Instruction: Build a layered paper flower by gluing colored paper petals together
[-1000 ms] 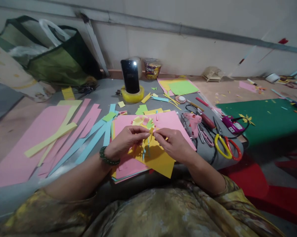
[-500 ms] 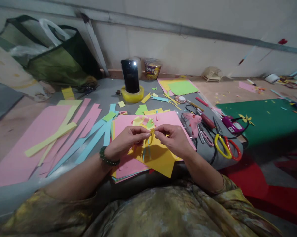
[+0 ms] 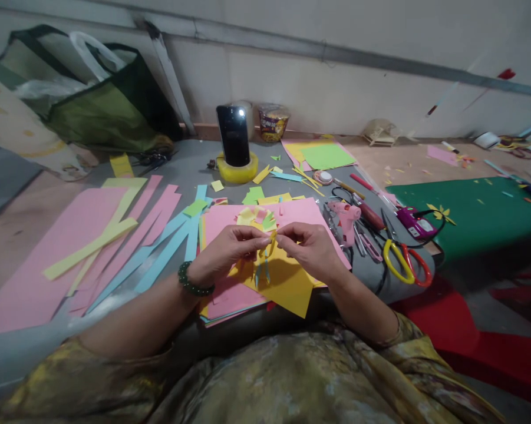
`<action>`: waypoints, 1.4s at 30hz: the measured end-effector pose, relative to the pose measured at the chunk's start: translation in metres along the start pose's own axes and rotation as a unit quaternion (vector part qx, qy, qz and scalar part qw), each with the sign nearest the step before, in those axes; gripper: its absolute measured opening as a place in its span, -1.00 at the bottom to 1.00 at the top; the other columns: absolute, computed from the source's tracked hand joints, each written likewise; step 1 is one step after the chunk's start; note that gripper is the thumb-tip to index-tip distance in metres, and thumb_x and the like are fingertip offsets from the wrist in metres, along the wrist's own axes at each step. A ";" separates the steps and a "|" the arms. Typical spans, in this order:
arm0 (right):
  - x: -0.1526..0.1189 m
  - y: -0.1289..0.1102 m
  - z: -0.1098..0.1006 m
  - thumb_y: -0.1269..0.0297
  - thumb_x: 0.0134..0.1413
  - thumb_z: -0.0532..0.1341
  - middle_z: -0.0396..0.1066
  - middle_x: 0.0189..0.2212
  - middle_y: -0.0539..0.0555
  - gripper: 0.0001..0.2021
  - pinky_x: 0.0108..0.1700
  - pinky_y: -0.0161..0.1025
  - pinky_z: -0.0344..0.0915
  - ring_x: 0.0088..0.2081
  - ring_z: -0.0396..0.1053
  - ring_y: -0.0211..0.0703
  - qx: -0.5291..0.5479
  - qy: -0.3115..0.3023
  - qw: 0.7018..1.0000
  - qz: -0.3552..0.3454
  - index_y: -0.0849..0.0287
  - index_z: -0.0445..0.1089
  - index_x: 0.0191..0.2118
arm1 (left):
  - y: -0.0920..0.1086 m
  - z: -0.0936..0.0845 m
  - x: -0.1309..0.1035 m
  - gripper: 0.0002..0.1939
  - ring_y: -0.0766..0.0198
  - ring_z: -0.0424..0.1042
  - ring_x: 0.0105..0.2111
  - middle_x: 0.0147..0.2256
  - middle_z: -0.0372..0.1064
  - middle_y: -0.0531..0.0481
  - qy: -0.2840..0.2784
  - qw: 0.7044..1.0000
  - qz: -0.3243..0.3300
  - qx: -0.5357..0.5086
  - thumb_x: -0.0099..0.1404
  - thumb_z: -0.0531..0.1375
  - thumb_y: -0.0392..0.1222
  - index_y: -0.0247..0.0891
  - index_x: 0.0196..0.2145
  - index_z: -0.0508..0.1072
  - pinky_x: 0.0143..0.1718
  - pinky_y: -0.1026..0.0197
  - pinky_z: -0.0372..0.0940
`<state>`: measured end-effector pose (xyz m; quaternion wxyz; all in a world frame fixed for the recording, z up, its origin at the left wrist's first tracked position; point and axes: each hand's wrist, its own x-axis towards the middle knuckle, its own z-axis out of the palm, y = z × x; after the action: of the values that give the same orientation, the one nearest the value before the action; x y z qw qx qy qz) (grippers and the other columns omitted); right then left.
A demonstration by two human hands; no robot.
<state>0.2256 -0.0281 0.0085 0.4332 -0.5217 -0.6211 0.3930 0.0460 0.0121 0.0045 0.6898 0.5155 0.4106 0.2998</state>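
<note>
Both hands meet over a stack of coloured paper with a pink sheet (image 3: 234, 297) showing. My left hand (image 3: 235, 246) pinches a small yellow paper strip (image 3: 273, 242) between thumb and forefinger. From the other side, my right hand (image 3: 309, 246) pinches the same strip, its fingertips almost touching the left ones. Under the hands lies an orange-yellow sheet (image 3: 294, 288), turned at an angle, with thin blue slivers (image 3: 261, 274) near the strip. Just beyond the fingertips are small yellow, pink and green paper pieces (image 3: 257, 217). The lower part of the strip is partly hidden by the fingers.
Pink, yellow and blue strips (image 3: 159, 253) spread at left. A phone (image 3: 233, 136) stands in a yellow tape roll (image 3: 237, 171). At right are a pink glue gun (image 3: 345, 221), scissors (image 3: 398, 259) and a purple power socket (image 3: 414, 224). A green bag (image 3: 110, 100) stands behind.
Almost nothing differs. Both hands keep their pinch on the yellow strip in the same place, with only a slight shift of the strip at the fingertips.
</note>
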 end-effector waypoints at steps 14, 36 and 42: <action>0.000 -0.001 0.000 0.19 0.08 0.22 0.51 -0.48 0.04 -0.79 -0.44 -0.33 0.29 -0.46 0.32 -0.27 -0.014 -0.017 1.000 0.004 0.17 0.56 -0.39 | 0.000 -0.001 0.000 -0.60 0.46 0.14 -0.66 -0.68 0.23 0.14 -0.005 1.000 0.008 0.020 -0.16 0.51 0.11 -0.26 -0.55 0.56 -0.67 0.37 -0.01; 0.001 0.002 -0.003 0.15 0.04 0.28 0.53 -0.45 0.04 -0.80 -0.44 -0.33 0.37 -0.50 0.38 -0.30 0.037 -0.028 0.999 0.023 0.18 0.55 -0.36 | 0.000 -0.001 -0.001 -0.57 0.45 0.19 -0.63 -0.64 0.25 0.15 -0.007 1.000 0.009 -0.009 -0.15 0.51 0.13 -0.26 -0.50 0.55 -0.64 0.36 0.04; 0.004 0.004 -0.005 0.13 0.02 0.30 0.53 -0.47 0.02 -0.77 -0.49 -0.36 0.36 -0.56 0.39 -0.33 0.058 -0.040 0.996 0.045 0.19 0.58 -0.35 | -0.003 -0.002 -0.002 -0.62 0.45 0.21 -0.62 -0.60 0.31 0.13 0.004 1.000 0.019 0.013 -0.11 0.49 0.07 -0.27 -0.46 0.57 -0.61 0.36 0.09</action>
<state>0.2313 -0.0233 0.0073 0.4196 -0.5067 -0.5900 0.4681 0.0434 0.0109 0.0018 0.6757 0.5308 0.4073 0.3094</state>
